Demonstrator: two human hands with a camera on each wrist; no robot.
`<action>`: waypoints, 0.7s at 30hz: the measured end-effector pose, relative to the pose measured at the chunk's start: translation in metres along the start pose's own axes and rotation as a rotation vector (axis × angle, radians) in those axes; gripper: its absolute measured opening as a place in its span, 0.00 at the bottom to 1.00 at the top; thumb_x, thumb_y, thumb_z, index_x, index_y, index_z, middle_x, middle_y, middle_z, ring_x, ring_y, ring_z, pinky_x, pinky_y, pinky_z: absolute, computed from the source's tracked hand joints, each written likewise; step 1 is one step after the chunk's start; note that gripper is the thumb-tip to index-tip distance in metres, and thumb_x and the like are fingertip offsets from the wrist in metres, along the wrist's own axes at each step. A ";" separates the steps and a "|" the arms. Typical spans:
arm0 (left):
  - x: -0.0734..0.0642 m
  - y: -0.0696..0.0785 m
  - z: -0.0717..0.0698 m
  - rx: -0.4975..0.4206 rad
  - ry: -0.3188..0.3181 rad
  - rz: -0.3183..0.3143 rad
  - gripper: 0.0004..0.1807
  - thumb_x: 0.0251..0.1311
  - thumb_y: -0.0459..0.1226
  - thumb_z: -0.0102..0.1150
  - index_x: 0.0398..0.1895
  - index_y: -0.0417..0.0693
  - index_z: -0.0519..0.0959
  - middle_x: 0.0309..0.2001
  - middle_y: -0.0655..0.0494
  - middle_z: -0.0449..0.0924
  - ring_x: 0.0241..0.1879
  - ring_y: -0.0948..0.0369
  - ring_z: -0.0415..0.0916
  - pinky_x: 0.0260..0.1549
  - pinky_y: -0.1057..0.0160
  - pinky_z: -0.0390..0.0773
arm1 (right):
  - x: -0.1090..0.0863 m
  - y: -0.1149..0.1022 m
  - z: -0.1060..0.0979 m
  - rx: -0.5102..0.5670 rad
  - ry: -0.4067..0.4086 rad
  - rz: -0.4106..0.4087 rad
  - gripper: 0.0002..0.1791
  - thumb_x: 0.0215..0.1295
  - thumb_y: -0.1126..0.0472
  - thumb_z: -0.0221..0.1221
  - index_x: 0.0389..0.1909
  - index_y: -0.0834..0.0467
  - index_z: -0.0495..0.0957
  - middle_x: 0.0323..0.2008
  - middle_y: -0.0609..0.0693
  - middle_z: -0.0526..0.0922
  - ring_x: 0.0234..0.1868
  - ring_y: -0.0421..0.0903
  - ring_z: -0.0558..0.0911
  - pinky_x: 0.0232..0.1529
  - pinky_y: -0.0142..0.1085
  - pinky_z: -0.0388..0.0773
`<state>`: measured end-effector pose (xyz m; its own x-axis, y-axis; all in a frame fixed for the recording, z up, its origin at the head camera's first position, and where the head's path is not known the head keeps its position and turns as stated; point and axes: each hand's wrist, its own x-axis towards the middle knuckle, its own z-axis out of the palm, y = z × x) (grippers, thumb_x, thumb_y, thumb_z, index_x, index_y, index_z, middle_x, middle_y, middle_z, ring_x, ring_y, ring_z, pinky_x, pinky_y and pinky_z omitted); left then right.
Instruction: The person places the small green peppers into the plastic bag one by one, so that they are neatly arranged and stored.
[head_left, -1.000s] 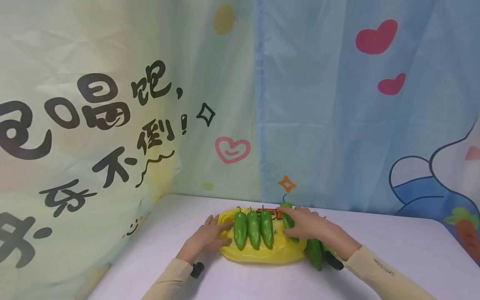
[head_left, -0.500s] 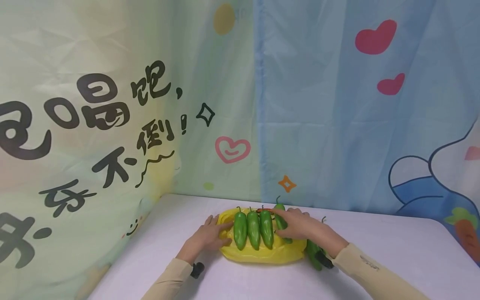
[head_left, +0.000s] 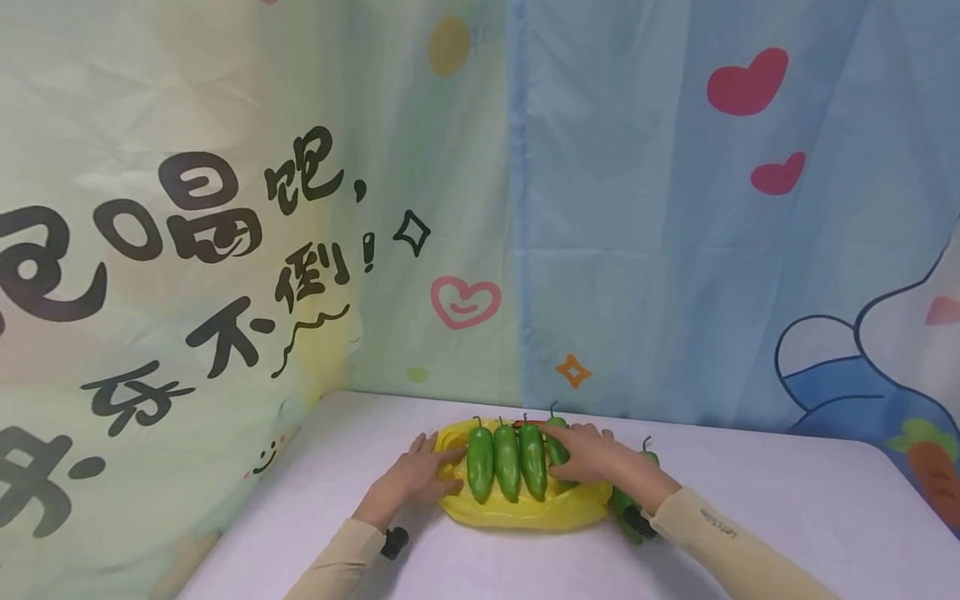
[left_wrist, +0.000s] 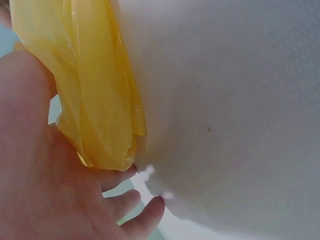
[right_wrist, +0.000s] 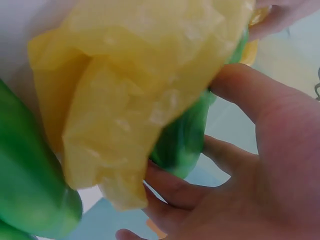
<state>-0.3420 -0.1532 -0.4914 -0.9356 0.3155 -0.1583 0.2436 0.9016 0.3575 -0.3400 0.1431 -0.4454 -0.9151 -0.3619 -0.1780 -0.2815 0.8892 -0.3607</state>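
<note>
Three green chili peppers [head_left: 507, 465] lie side by side on a flattened yellow plastic bag [head_left: 525, 515], stems pointing away. My right hand [head_left: 596, 454] holds a fourth green chili pepper [head_left: 557, 452] close to the right of that row, its back partly covering it. In the right wrist view, thumb and fingers are on either side of this pepper [right_wrist: 182, 137], with part of the yellow bag in front. My left hand [head_left: 414, 472] rests at the bag's left edge with fingers spread. The left wrist view shows its fingers extended past the bag's folded edge [left_wrist: 97, 100].
More green chili peppers [head_left: 624, 510] lie at the bag's right side, partly under my right forearm. A white table [head_left: 780, 500] carries everything. Printed cloth curtains [head_left: 615, 250] stand along the back and left. Dark wrist cameras hang below both wrists.
My right hand has moved left with its pepper, bringing it close beside the row of three. My left hand has stayed at the bag's left edge.
</note>
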 end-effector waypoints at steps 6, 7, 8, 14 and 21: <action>-0.001 0.001 0.000 -0.001 -0.005 -0.006 0.31 0.65 0.52 0.58 0.72 0.62 0.69 0.78 0.35 0.53 0.78 0.35 0.45 0.72 0.31 0.54 | 0.002 0.001 0.007 0.016 0.021 0.017 0.39 0.62 0.53 0.66 0.74 0.51 0.65 0.66 0.62 0.75 0.68 0.68 0.68 0.65 0.77 0.54; 0.000 0.001 -0.001 -0.001 -0.006 -0.008 0.31 0.65 0.52 0.58 0.72 0.62 0.70 0.78 0.35 0.53 0.78 0.35 0.44 0.72 0.31 0.54 | 0.002 0.000 0.008 0.023 0.022 0.022 0.39 0.62 0.53 0.66 0.74 0.51 0.65 0.67 0.62 0.74 0.68 0.69 0.67 0.65 0.77 0.53; -0.001 0.001 -0.001 -0.001 -0.006 -0.009 0.32 0.65 0.52 0.58 0.72 0.62 0.69 0.78 0.35 0.53 0.78 0.35 0.44 0.72 0.31 0.54 | 0.002 0.000 0.009 0.031 0.023 0.029 0.39 0.62 0.53 0.66 0.74 0.51 0.65 0.67 0.61 0.74 0.69 0.69 0.67 0.66 0.77 0.52; -0.001 0.001 0.000 0.004 -0.003 0.000 0.32 0.65 0.52 0.58 0.72 0.61 0.70 0.78 0.34 0.53 0.78 0.34 0.45 0.72 0.30 0.54 | 0.003 0.000 0.015 0.047 0.036 0.042 0.41 0.61 0.52 0.66 0.75 0.51 0.63 0.69 0.62 0.72 0.69 0.70 0.66 0.65 0.77 0.56; -0.001 0.001 0.000 0.009 0.000 0.002 0.32 0.65 0.52 0.58 0.72 0.61 0.70 0.77 0.34 0.53 0.78 0.34 0.45 0.72 0.30 0.55 | 0.003 -0.001 0.017 0.031 0.028 0.059 0.42 0.61 0.50 0.67 0.76 0.51 0.62 0.68 0.62 0.73 0.69 0.69 0.66 0.64 0.74 0.60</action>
<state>-0.3409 -0.1526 -0.4907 -0.9352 0.3174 -0.1571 0.2480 0.9036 0.3493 -0.3379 0.1362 -0.4612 -0.9376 -0.3004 -0.1748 -0.2178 0.8998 -0.3781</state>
